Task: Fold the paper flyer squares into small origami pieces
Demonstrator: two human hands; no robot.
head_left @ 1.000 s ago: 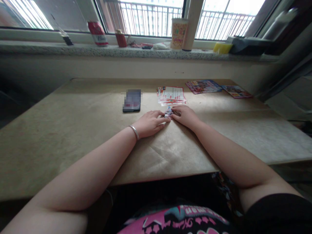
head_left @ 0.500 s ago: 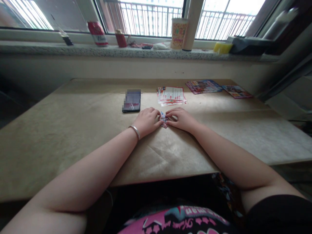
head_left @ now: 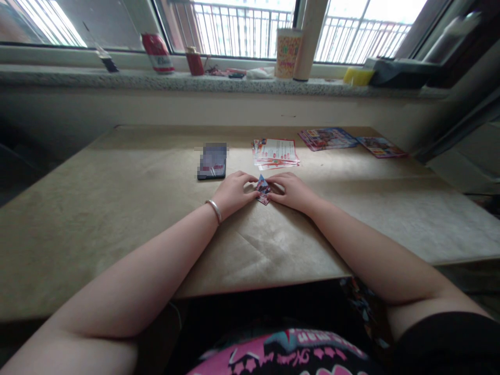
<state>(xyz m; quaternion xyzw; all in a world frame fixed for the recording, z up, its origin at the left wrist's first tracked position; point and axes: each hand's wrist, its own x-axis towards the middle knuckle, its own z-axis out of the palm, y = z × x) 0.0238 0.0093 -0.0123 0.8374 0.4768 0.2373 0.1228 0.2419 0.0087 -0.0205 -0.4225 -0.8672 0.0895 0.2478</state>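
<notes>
A small folded paper, diamond-shaped with a pointed top and a colourful print, lies on the table between my hands. My left hand, with a silver bangle on its wrist, is closed on the paper's left edge with thumb and fingertips. From the other side my right hand grips the right edge, thumb near the bottom and fingers near the top. Parts of both edges are hidden by the fingertips. Just beyond the hands lies a stack of printed sheets.
A dark phone-like device, partly pixelated, lies left of the sheets. Colourful booklets and another booklet lie at the back right. On the windowsill stand a red can, a red bottle and a patterned cup.
My left fingers have drawn back a little from the paper's top, so its pointed upper part shows more. My right hand has hardly moved.
</notes>
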